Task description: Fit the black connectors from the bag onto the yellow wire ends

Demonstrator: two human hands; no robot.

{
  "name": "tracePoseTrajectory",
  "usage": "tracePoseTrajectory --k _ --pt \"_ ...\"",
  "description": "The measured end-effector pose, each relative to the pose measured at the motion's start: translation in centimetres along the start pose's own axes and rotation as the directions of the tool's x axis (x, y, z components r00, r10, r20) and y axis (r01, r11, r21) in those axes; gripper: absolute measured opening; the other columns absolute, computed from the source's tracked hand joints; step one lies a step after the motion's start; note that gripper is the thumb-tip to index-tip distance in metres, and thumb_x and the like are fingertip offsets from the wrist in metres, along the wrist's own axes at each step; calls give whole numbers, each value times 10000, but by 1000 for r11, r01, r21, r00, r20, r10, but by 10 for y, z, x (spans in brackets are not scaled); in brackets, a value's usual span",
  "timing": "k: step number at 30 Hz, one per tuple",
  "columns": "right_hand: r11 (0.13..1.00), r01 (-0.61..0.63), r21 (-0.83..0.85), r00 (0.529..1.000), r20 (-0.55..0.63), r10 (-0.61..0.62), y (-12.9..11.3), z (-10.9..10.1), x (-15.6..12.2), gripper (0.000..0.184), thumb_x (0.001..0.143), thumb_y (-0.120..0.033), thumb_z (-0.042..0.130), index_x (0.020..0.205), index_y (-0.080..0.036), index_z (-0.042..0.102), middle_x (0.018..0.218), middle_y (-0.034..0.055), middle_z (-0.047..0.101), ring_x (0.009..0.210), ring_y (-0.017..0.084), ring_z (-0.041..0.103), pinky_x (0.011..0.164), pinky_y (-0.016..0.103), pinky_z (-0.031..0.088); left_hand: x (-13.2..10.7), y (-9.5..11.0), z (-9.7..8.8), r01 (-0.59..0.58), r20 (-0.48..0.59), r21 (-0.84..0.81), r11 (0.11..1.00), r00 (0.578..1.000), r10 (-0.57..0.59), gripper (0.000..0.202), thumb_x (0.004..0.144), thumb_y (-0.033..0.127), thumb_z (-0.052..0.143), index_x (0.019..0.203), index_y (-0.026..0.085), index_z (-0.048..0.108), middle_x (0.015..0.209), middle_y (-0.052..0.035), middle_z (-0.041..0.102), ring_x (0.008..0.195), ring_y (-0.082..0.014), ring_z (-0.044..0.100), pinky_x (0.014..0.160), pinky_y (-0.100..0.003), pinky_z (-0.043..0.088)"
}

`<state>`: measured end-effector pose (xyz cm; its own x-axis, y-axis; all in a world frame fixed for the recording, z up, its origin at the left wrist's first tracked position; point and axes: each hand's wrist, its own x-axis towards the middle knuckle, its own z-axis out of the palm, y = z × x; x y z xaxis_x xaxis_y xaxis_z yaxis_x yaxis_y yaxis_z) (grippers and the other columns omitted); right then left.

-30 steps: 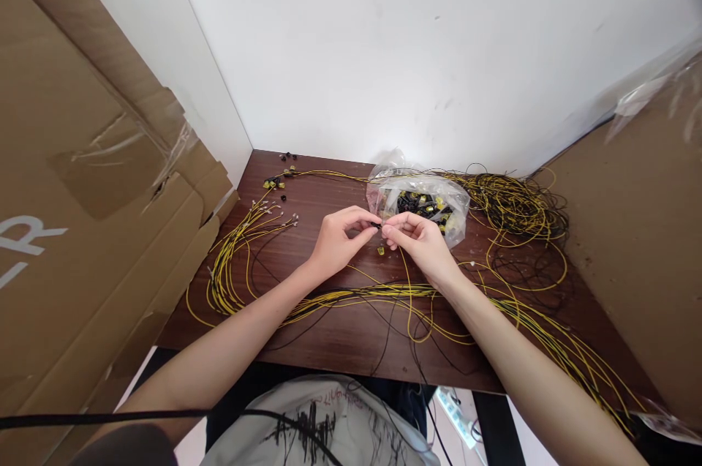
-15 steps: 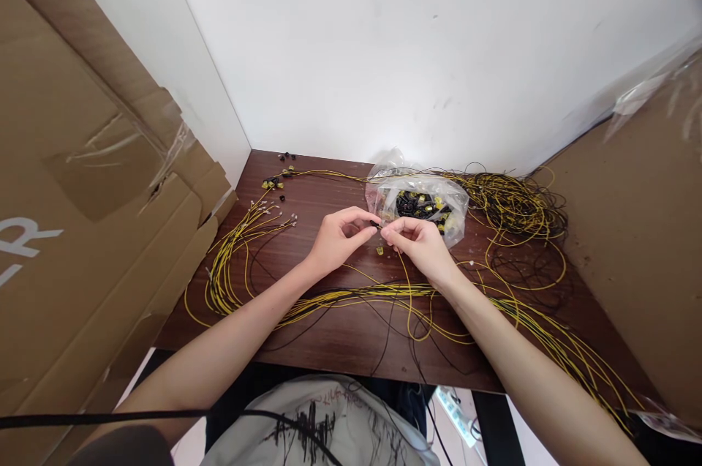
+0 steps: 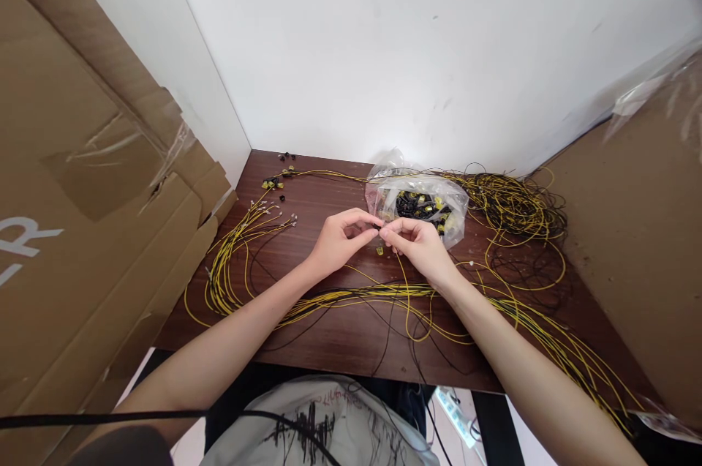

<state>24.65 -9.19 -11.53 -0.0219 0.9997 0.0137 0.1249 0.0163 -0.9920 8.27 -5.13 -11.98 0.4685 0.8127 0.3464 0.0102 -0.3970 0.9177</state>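
My left hand (image 3: 338, 241) and my right hand (image 3: 417, 245) meet fingertip to fingertip above the middle of a dark wooden table (image 3: 340, 334). Both are pinched shut on a small black connector (image 3: 377, 227), with a thin yellow wire (image 3: 406, 290) trailing down from the right hand's fingers. A small yellow piece (image 3: 379, 251) lies on the table just below the fingertips. Right behind the hands sits a clear plastic bag (image 3: 417, 203) holding several black and yellow connectors.
Bundles of yellow and black wires (image 3: 237, 254) spread left, a tangled coil (image 3: 515, 210) lies at the back right, more wires (image 3: 570, 356) run off the front right. Loose connectors (image 3: 275, 182) sit at the back left. Cardboard (image 3: 82, 188) flanks the left, another box (image 3: 647, 232) the right.
The hands have stayed together at the same spot; the fingertips have closed in slightly on the small connector. Nothing else has moved.
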Motion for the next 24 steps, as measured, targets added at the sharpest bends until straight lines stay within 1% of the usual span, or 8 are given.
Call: tracePoseTrajectory --k 5,8,10,12,15,18,21,24 --pt "1000 -19 -12 1000 -23 19 -2 1 -1 333 711 -481 652 670 -156 597 588 -4 561 505 92 457 503 239 347 1 2 0 97 -96 -106 990 990 -107 175 757 219 624 905 136 666 708 -13 605 557 -72 493 559 -206 443" --pt "999 -27 -20 999 -33 26 -1 1 0 330 710 -478 654 669 -155 599 587 -3 562 501 90 450 497 236 340 2 2 0 133 -179 -143 981 971 -158 198 753 250 630 912 135 658 757 -20 628 522 -55 465 530 -198 436" --pt "999 -28 -23 999 -32 28 -1 0 0 329 705 -477 658 670 -154 603 591 -1 567 503 91 451 499 237 342 3 1 0 156 -200 -160 975 962 -187 207 750 269 635 902 131 657 793 -31 641 516 -52 462 516 -197 433" --pt "999 -28 -26 999 -20 27 0 0 0 328 698 -476 664 673 -154 607 593 0 570 506 93 456 505 240 349 3 1 0 162 -191 -160 974 963 -191 206 752 282 634 890 130 660 791 -34 640 517 -53 460 514 -199 432" --pt "999 -11 -35 1000 1 11 1 0 0 320 700 -468 663 673 -154 609 591 -2 572 508 95 462 512 243 357 2 2 1 133 -150 -146 980 977 -155 191 758 274 627 885 137 666 789 -30 627 537 -58 471 529 -201 439" --pt "999 17 -40 1000 22 -17 3 0 1 306 716 -454 652 666 -156 601 592 -4 566 514 96 461 519 244 364 1 1 2 93 -64 -122 988 993 -101 172 765 261 621 871 137 676 832 -46 621 590 -74 505 539 -204 440" --pt "998 32 -49 998 47 -29 5 1 1 289 736 -439 638 686 -157 603 602 -2 560 527 101 464 525 246 373 0 -1 3 61 8 -80 995 998 -61 178 776 257 611 884 136 683 859 -63 616 659 -99 537 552 -210 439" --pt "993 70 -92 997 43 -66 7 0 2 259 748 -417 628 712 -161 611 642 11 587 560 115 492 556 259 400 0 -1 4 54 -9 -54 997 998 -55 171 776 257 610 878 138 681 843 -61 620 658 -102 537 555 -213 431"
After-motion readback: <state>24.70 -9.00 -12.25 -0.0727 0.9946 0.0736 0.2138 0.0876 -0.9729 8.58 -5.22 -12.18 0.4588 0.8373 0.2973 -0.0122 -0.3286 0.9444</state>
